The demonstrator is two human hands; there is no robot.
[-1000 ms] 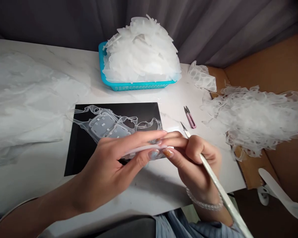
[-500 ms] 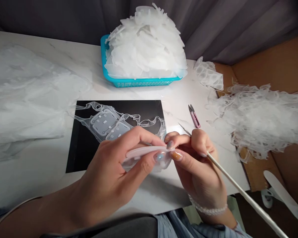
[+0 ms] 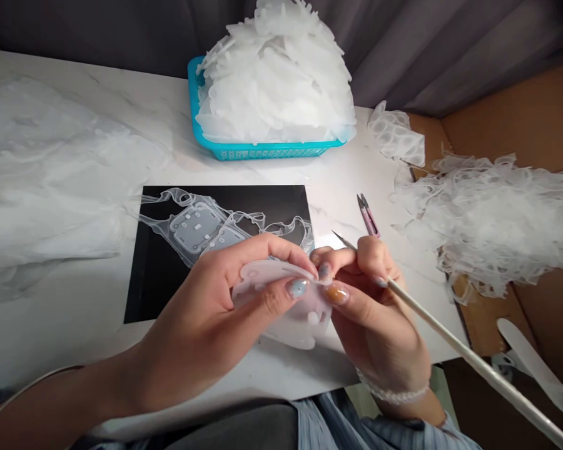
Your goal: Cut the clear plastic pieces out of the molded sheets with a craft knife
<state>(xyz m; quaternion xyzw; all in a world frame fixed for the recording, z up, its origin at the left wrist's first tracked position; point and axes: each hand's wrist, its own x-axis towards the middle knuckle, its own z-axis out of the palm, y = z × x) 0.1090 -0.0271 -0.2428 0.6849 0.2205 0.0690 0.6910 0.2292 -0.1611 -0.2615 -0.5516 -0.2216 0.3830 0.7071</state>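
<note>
My left hand (image 3: 244, 312) is closed on a soft translucent white sheet piece (image 3: 291, 328) with small holes and rounded edges, its thumb on the near face and its fingers behind. My right hand (image 3: 366, 294) pinches the same piece's right edge between thumb and fingertip. Tucked among the right fingers is a long white-handled pointed pick (image 3: 455, 351), its thin dark tip aimed up and left. Beneath, on a black mat (image 3: 145, 287), lies a translucent sheet (image 3: 194, 228) with similar cut shapes and loose, stringy edge strips.
A blue basket (image 3: 211, 150) heaped with white translucent pieces (image 3: 276, 81) stands at the back. Pink thread snips (image 3: 368, 215) lie right of the mat. Scrap strips (image 3: 502, 219) pile over a cardboard box (image 3: 520, 112) at right. Stacked translucent sheets (image 3: 51, 181) cover the left side.
The piece in my hands has tilted and opened out, so more of its near face shows hanging below my left thumb. Both hands keep their grip; the pick stays in the right.
</note>
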